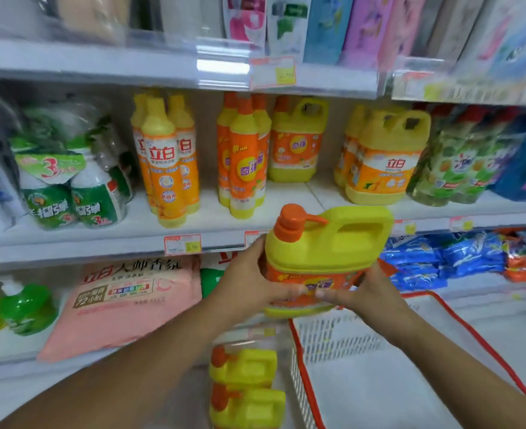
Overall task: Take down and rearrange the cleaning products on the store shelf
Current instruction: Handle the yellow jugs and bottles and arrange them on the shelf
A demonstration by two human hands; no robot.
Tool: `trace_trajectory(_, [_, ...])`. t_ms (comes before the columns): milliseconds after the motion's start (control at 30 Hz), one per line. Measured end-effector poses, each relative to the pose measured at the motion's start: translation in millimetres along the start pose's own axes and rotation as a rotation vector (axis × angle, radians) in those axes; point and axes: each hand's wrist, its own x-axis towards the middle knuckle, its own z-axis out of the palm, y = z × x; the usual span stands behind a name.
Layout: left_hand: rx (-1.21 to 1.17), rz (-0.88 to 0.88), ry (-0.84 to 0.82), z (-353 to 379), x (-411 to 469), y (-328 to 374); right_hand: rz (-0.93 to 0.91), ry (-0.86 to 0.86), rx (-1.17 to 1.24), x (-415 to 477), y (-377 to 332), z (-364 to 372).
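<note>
Fingers (289,291) of L hand (249,283) curl round the front of a yellow detergent jug (330,243). R hand (370,292) grips the other side, its fingertips nearly meeting the L ones across the orange label. Jug is upright w/ orange pump on top, held in the air before the middle shelf (100,233) edge, above a white basket (333,339) w/ red rim. Middle shelf carries slim yellow-orange bottles (162,162), handled jugs (382,156) & green spray packs (69,187). Lower shelf: pink bag (125,301), blue packs (426,261). Two more yellow jugs (243,366) sit low, left of basket. White store shelving, price tags (182,244) on edges.
</note>
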Motion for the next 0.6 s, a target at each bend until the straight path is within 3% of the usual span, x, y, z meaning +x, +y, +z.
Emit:
trace_trajectory(133, [0.144,0.133,0.008,3.9,59.9,19.6,-0.131,0.202,0.008,63.6,-5.2,-26.2])
trace_trajectory(300, [0.687,0.242,0.037,-12.7,131.2,-2.3,-0.278,0.375,-0.04,133.7,-1.0,-49.0])
trace_trajectory(500, [1.13,0.306,-0.116,-15.9,162.8,-50.6,-0.321,0.267,-0.058,206.7,-5.3,-67.9])
trace_trajectory(600, [1.229,0.378,-0.079,-14.0,165.5,-58.0,-0.249,0.182,-0.042,234.5,2.9,-71.7])
